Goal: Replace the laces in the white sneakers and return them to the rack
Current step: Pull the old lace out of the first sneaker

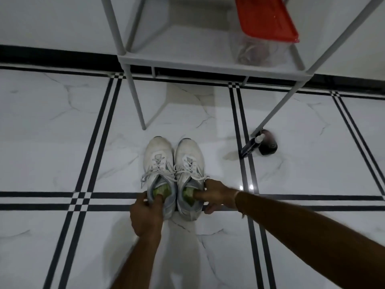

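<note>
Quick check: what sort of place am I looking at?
Probably a home hallway or entry: glossy marble-look tiled floor, a white rack holding a red-lidded box, white sneakers in front.

1. Open floor (62,132) spreads left of the sneakers (175,170) and on their near side.
2. Just beyond the toes, two rack legs (135,97) stand, with a wide gap between them.
3. A bottle (250,146) and dark jar (269,143) crowd the right leg's foot.
4. A red-lidded box (264,17) fills the right end of the rack shelf (177,53).
</note>
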Demonstrator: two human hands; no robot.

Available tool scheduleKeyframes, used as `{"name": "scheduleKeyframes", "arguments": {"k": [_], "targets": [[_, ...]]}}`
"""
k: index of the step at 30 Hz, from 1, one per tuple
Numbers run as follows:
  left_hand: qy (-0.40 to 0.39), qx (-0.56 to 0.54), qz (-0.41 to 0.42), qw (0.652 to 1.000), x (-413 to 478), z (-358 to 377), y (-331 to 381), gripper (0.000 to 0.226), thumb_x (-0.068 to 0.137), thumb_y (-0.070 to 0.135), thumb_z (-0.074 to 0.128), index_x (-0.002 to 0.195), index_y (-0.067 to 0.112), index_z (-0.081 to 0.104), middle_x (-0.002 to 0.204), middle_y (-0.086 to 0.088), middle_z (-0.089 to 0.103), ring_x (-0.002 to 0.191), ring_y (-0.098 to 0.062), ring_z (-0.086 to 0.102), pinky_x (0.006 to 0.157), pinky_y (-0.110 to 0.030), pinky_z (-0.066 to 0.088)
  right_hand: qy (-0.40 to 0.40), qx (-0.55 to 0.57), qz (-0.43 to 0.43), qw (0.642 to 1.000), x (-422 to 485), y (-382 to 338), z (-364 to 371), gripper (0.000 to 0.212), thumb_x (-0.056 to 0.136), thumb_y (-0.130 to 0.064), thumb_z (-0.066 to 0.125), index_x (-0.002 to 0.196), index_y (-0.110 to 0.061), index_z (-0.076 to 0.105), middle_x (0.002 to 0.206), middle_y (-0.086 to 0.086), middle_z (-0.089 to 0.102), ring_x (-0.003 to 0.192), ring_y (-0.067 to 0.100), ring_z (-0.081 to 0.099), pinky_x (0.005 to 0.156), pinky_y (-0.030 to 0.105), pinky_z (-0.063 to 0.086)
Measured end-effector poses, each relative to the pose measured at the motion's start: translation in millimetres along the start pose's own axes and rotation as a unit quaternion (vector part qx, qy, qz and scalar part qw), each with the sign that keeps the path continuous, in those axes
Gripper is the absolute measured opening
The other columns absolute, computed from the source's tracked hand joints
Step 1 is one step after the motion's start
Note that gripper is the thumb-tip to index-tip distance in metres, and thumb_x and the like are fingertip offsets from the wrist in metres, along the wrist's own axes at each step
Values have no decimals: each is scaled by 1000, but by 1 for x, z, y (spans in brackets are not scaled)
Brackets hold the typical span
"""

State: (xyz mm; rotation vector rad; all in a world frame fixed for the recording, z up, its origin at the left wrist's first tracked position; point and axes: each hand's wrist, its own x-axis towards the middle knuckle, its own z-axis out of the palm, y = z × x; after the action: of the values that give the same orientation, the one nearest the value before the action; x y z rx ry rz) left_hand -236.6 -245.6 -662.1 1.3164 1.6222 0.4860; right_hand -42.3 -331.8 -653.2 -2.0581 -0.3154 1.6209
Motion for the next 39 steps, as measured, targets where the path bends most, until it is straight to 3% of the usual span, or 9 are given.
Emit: {"name": "scheduleKeyframes", "arguments": {"k": [4, 12, 15, 18, 20, 23, 27, 31, 39], "targets": [[17, -24, 19, 999, -2, 7, -3, 11, 84, 26, 76, 94, 23, 73, 77, -1, 70, 77, -28, 66, 71, -33, 47, 120, -37, -54, 991, 22, 21, 2, 32, 88, -19, 73, 117, -13, 58, 112, 11, 66, 86, 32, 73, 59, 42, 64], [4, -51, 47, 998, -4, 13, -10, 16, 84, 23, 75, 95, 34, 71, 80, 9, 71, 77, -7, 66, 70, -28, 50, 280, -92, -147, 944, 7, 75, -26, 45, 90, -30, 72, 129, -13, 58, 115, 5, 66, 100, 25, 68, 78, 49, 61], [15, -47, 54, 997, -12, 19, -8, 20, 83, 20, 75, 82, 38, 66, 76, 8, 69, 74, -6, 64, 67, -26, 49, 434, -209, -290, 827, -21, 64, -5, 61, 89, -32, 74, 139, -12, 45, 132, 5, 47, 116, 13, 46, 90, 31, 47], [37, -59, 35, 997, -19, 19, -14, 21, 83, 18, 75, 98, 32, 70, 89, 7, 65, 81, -6, 60, 73, -25, 44, 329, -247, -413, 813, -33, 42, 44, 46, 96, -34, 65, 135, -16, 48, 129, 5, 52, 113, 14, 53, 92, 28, 49], [38, -48, 22, 998, -23, 17, -22, 28, 84, 20, 74, 111, 25, 70, 103, 3, 65, 93, -12, 60, 82, -28, 44, 227, -223, -387, 865, -23, 35, 72, 42, 98, -48, 56, 131, -24, 48, 122, -2, 59, 106, 12, 60, 86, 32, 55], [44, -25, 23, 998, -29, 6, -34, 29, 83, 21, 74, 111, 25, 68, 105, 2, 64, 94, -13, 59, 81, -27, 41, 222, -186, -328, 899, -5, 38, 85, 42, 93, -59, 56, 123, -30, 50, 111, -11, 67, 97, 8, 68, 78, 34, 58], [49, 23, 31, 998, -33, -11, -51, 26, 82, 30, 76, 107, 29, 66, 104, 7, 65, 90, -14, 62, 75, -33, 48, 166, -43, -314, 934, 0, 59, 91, 30, 86, -40, 73, 110, -27, 61, 104, -12, 70, 93, 3, 70, 76, 34, 61], [42, -32, 92, 994, -27, -10, -45, 27, 90, 32, 73, 117, 31, 68, 112, 13, 65, 97, -13, 65, 84, -40, 57, 164, -6, -355, 920, 4, 52, 99, 51, 83, -19, 79, 125, -29, 52, 112, -14, 62, 96, 10, 69, 77, 28, 59], [38, -35, 180, 982, -21, -9, -44, 16, 88, 29, 76, 101, 36, 70, 103, 15, 68, 97, -12, 64, 83, -50, 57, 209, -124, -403, 882, 2, 42, 83, 17, 85, -41, 77, 94, -32, 66, 88, -14, 61, 80, 5, 62, 67, 31, 55]]}}
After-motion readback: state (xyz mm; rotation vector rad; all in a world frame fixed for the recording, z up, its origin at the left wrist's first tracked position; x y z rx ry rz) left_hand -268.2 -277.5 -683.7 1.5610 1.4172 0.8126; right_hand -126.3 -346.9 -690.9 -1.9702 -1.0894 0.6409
